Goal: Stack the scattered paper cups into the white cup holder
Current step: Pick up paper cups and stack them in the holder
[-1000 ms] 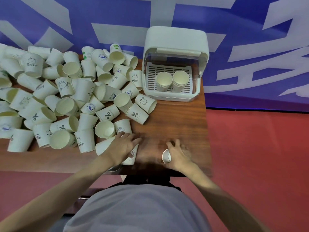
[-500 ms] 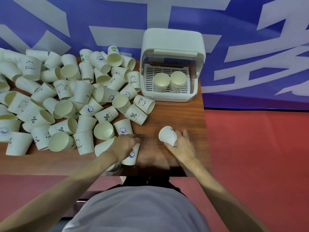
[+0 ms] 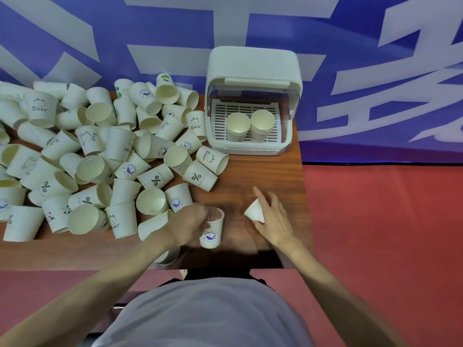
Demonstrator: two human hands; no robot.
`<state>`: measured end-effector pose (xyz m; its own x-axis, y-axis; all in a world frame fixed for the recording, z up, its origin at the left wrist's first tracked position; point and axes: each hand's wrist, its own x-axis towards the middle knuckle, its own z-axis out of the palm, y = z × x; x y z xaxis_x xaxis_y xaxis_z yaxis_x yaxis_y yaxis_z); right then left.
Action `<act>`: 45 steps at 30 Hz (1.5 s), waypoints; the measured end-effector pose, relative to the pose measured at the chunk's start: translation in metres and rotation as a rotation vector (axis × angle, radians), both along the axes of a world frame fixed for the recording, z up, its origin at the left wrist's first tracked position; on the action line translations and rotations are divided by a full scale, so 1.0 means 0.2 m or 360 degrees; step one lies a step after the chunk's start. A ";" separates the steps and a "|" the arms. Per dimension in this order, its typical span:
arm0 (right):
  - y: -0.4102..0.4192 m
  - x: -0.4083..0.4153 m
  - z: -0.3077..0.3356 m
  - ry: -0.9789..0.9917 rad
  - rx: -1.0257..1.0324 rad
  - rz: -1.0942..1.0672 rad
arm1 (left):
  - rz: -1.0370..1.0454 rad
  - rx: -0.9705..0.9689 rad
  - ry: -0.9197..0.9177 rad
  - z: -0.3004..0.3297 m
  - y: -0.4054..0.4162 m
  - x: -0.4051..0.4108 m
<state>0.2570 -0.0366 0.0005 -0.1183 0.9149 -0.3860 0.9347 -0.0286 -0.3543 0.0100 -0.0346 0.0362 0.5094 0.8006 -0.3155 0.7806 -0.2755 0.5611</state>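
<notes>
Many scattered paper cups (image 3: 100, 156) cover the left half of the wooden table (image 3: 263, 176). The white cup holder (image 3: 253, 68) stands at the back right with its front open; two stacks of cups (image 3: 249, 126) sit upright inside on the slatted tray. My left hand (image 3: 189, 225) grips an upright cup with a blue whale logo (image 3: 211, 230), fingers inside its rim. My right hand (image 3: 273, 219) holds a plain cup (image 3: 255, 212) tilted on its side, base pointing left, just above the table near the front edge.
A blue banner with large white characters (image 3: 150, 33) hangs behind the table. Red floor (image 3: 375, 221) lies to the right and in front. A cup (image 3: 169, 256) pokes over the table's front edge under my left forearm. Bare wood shows between my hands and the holder.
My left hand has taken hold of the whale-logo cup and stood it upright. My right hand lifted its cup off the table's front edge and carried it forward, tilting it.
</notes>
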 end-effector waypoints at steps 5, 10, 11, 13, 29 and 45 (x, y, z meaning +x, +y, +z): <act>0.09 0.01 0.07 -0.0045 0.0102 0.0197 | 0.0154 0.0314 -0.0180 0.10 0.09 0.03; 0.30 0.06 0.19 0.0011 0.0223 0.0057 | 0.0293 0.0581 -0.0348 0.20 0.25 0.07; 0.35 0.08 0.24 0.0044 0.0265 0.0012 | 0.0321 0.0646 -0.0370 0.22 0.29 0.08; 0.43 0.11 0.33 0.0157 0.0420 -0.0060 | 0.0347 0.0770 -0.0399 0.27 0.37 0.11; 0.91 0.15 0.25 0.0634 0.1220 -0.0269 | 0.0481 0.1260 -0.0193 0.23 0.92 0.36; 0.99 0.09 0.23 0.0510 0.1150 -0.0193 | 0.0412 0.1074 -0.0075 0.07 0.98 0.39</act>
